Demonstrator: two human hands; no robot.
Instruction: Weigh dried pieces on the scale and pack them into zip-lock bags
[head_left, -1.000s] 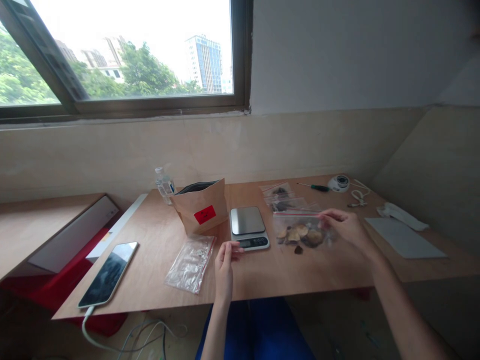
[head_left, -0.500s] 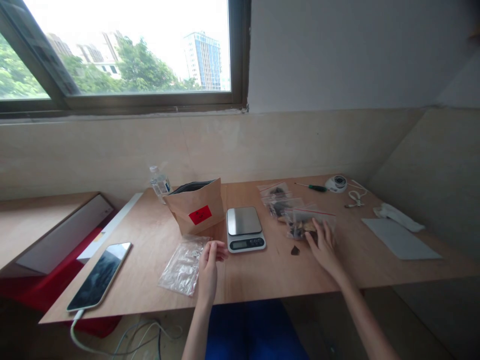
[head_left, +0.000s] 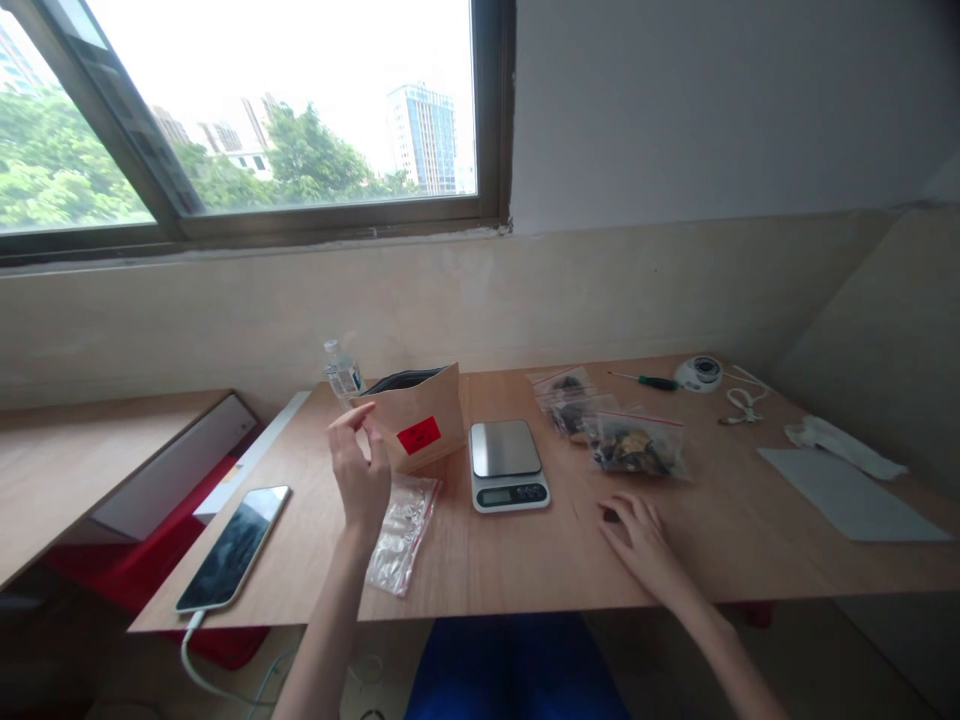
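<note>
My left hand (head_left: 360, 470) is raised in front of the brown kraft paper bag (head_left: 442, 405), its fingers bent, thumb apart, nothing seen in it. The bag stands with its mouth open and a red label on its front. Below that hand lies a clear zip bag (head_left: 405, 535), flat on the table. My right hand (head_left: 637, 540) rests low on the tabletop, thumb and fingertips closed around a small dark brown flake (head_left: 611, 516), mostly covered. Behind it sits a filled zip bag (head_left: 634, 445) of brown and dark dried pieces. A digital kitchen scale (head_left: 508, 455) stands between the hands, its plate bare.
More filled zip bags (head_left: 566, 395) lie behind. At the back are a water bottle (head_left: 343, 370), a green-handled screwdriver (head_left: 656, 383) and a white dome camera (head_left: 700, 373). A phone (head_left: 232, 550) on a cable lies left; a grey sheet (head_left: 847, 490) lies right.
My left hand has risen leftward from the clear zip bag to before the kraft bag. My right hand has left the filled zip bag and come down onto the dark flake. The view has shifted slightly.
</note>
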